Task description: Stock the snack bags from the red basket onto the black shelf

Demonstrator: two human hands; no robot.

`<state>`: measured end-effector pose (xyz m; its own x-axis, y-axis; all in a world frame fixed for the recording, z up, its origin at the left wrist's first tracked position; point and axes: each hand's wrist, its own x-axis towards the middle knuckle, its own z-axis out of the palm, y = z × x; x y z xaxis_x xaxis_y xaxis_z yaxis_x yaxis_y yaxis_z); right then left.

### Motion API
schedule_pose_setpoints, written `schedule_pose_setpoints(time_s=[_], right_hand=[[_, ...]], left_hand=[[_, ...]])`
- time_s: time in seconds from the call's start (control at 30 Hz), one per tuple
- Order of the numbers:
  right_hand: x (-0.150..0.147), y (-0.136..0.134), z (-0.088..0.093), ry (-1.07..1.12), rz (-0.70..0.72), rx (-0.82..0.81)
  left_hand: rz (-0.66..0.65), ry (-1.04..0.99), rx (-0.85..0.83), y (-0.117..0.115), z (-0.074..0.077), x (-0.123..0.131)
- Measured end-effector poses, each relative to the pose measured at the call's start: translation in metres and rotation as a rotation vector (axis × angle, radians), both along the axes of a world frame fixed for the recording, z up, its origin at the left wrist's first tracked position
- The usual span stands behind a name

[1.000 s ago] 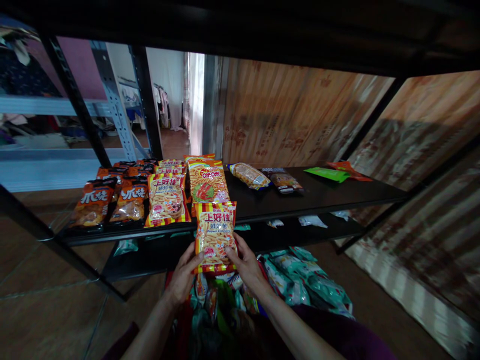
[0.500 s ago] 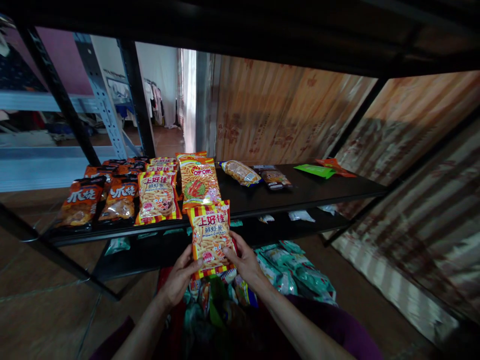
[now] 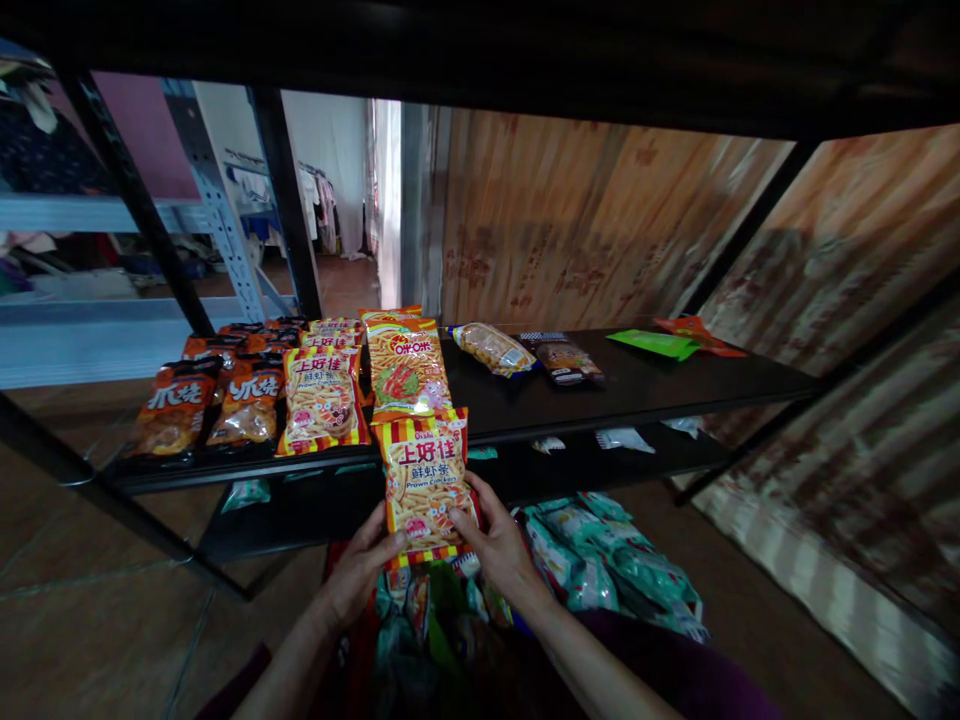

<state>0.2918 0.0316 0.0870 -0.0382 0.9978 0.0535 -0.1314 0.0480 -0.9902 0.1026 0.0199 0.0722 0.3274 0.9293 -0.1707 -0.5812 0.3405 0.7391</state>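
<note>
Both hands hold one yellow-and-red striped bag of prawn crackers [image 3: 424,482] upright, just in front of the black shelf [image 3: 645,385]. My left hand [image 3: 361,568] grips its lower left edge and my right hand [image 3: 493,540] grips its lower right edge, thumbs on the front. Below my hands lies a heap of mixed snack packets [image 3: 442,610]. On the shelf just behind the held bag lies an orange-yellow snack bag [image 3: 405,368], and left of it a matching prawn cracker bag [image 3: 322,398].
Orange-black bags [image 3: 174,418] line the shelf's left end. A clear packet [image 3: 493,349], a dark packet [image 3: 566,361] and a green packet [image 3: 654,345] lie farther right. Teal bags [image 3: 615,560] sit on the floor. A lower shelf board [image 3: 315,505] is beneath. Corrugated wall behind.
The bag and both hands stay almost in the same place before the shelf edge; only the view shifts slightly.
</note>
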Motion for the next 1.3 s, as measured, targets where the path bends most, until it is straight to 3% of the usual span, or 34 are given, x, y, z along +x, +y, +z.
schedule_pose_setpoints(time_s=[0.23, 0.5, 0.87, 1.1, 1.3], right_hand=[[0.028, -0.010, 0.005, -0.099, -0.138, 0.001], [0.038, -0.031, 0.002, -0.199, -0.064, -0.027], [0.027, -0.046, -0.019, -0.211, 0.009, -0.040], [0.014, -0.057, -0.041, -0.105, -0.031, -0.090], [0.022, -0.065, -0.050, -0.146, -0.016, -0.094]], left_hand=[[-0.079, 0.075, 0.091, 0.002, 0.012, 0.024], [-0.070, 0.142, 0.014, -0.019, -0.013, 0.031], [-0.079, 0.176, -0.008, -0.034, -0.019, 0.011], [0.046, 0.148, -0.054, -0.044, -0.034, 0.015], [-0.018, 0.186, -0.032, -0.058, -0.040, 0.019]])
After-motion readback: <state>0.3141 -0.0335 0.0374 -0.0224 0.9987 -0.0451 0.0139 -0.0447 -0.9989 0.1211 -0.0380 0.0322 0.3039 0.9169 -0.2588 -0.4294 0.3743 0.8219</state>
